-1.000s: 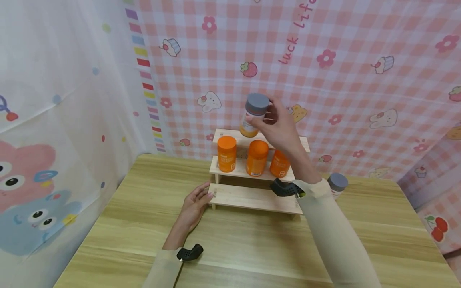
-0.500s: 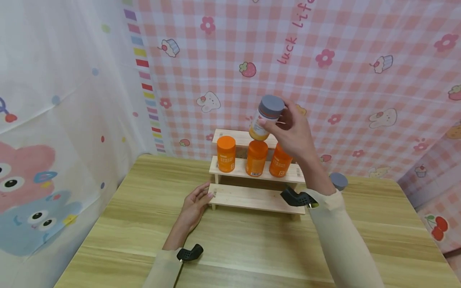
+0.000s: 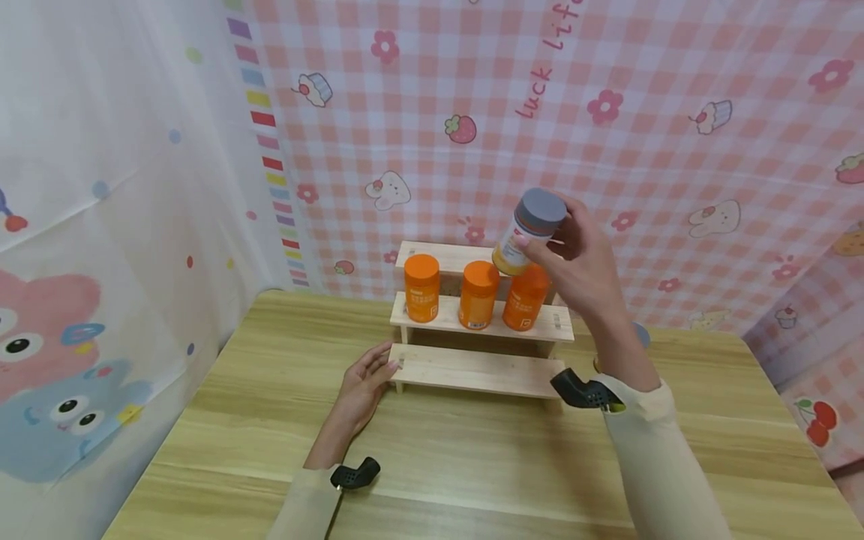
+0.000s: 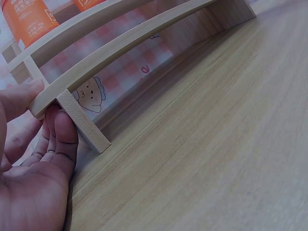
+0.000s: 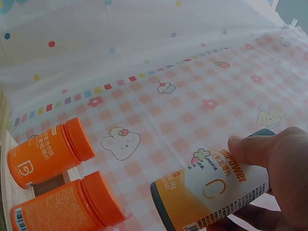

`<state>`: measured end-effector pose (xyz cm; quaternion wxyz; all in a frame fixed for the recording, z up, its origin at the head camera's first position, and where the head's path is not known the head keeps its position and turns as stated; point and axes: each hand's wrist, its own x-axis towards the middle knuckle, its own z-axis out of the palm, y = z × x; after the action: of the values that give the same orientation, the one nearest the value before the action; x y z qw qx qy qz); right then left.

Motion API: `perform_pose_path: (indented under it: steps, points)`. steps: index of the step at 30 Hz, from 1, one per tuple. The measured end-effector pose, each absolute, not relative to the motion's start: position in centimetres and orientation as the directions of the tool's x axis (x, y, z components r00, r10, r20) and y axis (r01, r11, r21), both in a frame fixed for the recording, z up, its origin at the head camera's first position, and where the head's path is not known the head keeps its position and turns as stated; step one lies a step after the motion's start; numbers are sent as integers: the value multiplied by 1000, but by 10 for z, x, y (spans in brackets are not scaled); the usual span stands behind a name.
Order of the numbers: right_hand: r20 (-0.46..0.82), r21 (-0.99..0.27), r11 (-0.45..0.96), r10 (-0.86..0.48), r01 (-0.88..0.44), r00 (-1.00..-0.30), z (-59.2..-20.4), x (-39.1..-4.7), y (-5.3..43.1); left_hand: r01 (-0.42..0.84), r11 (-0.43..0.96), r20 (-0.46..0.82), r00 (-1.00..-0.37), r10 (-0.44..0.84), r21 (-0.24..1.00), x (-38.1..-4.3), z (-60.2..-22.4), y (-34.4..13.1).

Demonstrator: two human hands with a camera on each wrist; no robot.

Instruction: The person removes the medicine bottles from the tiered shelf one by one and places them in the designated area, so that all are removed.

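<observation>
My right hand point(image 3: 586, 262) grips a pill bottle point(image 3: 514, 249) with a grey lid and a white and yellow label, tilted in the air. It overlaps the right end of the top step in the head view. The right wrist view shows a large C on its label point(image 5: 214, 190), with the thumb across its upper part. My left hand point(image 3: 362, 386) holds the left end of the wooden step shelf point(image 3: 472, 367), thumb on the lowest board point(image 4: 120, 48) and fingers curled beneath it. Three orange bottles point(image 3: 421, 289) stand in a row on the middle step.
Behind my right forearm, another grey lid point(image 3: 641, 334) shows, mostly hidden. The shelf stands on a wood-grain table point(image 3: 432, 465). A pink checked cloth point(image 3: 418, 97) hangs at the back, and a white printed cloth point(image 3: 135, 247) at the left.
My right hand has moved the grey-lidded bottle rightward and slightly down, from over the middle of the top step. The bottle leans more now. The left hand stays on the shelf end.
</observation>
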<state>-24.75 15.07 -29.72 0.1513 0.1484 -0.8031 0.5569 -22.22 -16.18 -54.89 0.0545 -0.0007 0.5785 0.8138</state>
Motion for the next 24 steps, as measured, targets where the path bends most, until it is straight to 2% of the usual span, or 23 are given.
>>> perform_pose_path:
  steps: [18,24]
  points:
    - [403,-856,365,28,-366,-915,-312,-224,187,-98,-334,-74,-994,86,937,-220,-544,-161]
    - [368,-861,403,74,-310,-927,-319,-217,199,-102,-336,-78,-993,84,936,-221,-544,-161]
